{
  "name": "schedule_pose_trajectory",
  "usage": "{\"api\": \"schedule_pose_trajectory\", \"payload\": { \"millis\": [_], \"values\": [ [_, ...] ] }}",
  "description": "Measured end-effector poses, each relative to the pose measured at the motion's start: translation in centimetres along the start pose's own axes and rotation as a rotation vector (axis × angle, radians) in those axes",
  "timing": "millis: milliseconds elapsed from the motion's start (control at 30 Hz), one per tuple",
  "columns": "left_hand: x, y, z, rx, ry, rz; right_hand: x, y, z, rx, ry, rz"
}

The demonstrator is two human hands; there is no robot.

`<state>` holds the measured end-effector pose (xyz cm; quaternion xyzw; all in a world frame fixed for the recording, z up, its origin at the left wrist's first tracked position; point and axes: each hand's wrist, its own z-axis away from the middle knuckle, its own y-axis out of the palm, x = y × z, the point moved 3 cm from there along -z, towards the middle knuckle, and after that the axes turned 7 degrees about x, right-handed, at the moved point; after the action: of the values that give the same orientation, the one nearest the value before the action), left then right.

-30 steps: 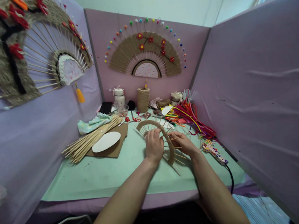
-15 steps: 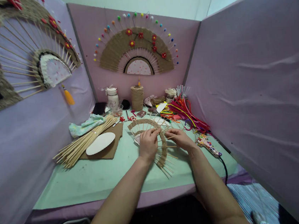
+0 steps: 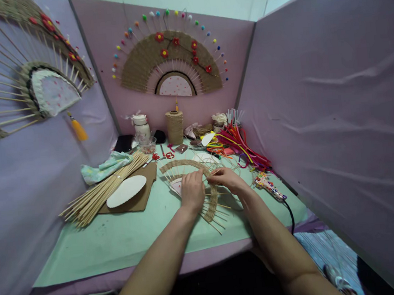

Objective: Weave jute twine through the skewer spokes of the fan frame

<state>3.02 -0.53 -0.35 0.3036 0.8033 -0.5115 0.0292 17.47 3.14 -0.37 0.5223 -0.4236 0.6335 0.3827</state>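
A half-round fan frame (image 3: 211, 208) of thin sticks, with a band of brown twine woven through them, lies tilted over the green tabletop. My left hand (image 3: 193, 189) is closed on the fan, its fingers at the inner side of the woven band. Close to it on the right, my right hand (image 3: 226, 180) pinches at the band's outer edge, where loose twine (image 3: 232, 165) trails off in loops. The fingertips partly hide the twine between them. A pale centre piece (image 3: 176, 185) of the fan shows left of my left hand.
Left lie a stick bundle (image 3: 108, 190), a white oval card (image 3: 127, 191) and brown cardboard (image 3: 148, 190). A twine spool (image 3: 175, 127) and white bottle (image 3: 141, 127) stand behind. Right are coloured pipe cleaners (image 3: 241, 145) and a corded, speckled glue gun (image 3: 269, 187). Finished fans (image 3: 173, 51) hang on the partitions.
My right hand has moved left, from beside the fan to its woven band, close to my left hand. The camera view has shifted slightly right.
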Motion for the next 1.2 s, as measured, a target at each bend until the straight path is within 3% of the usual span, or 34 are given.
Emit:
{"api": "schedule_pose_trajectory", "payload": {
  "millis": [400,700,933,1200],
  "values": [
    [0.1,0.1,-0.1,0.004,0.021,0.031,0.3,-1.1,0.7,-0.181,-0.026,-0.087],
    [0.5,0.1,0.0,0.004,0.021,0.002,1.7,-2.3,0.5,-0.166,0.014,-0.013],
    [0.4,-0.6,0.0,0.030,-0.046,-0.028,0.7,-0.2,0.7,0.069,0.015,0.219],
    [0.6,-0.1,-0.2,0.050,-0.091,-0.017,1.3,-0.9,1.5,-0.091,0.042,0.210]
  ]
}}
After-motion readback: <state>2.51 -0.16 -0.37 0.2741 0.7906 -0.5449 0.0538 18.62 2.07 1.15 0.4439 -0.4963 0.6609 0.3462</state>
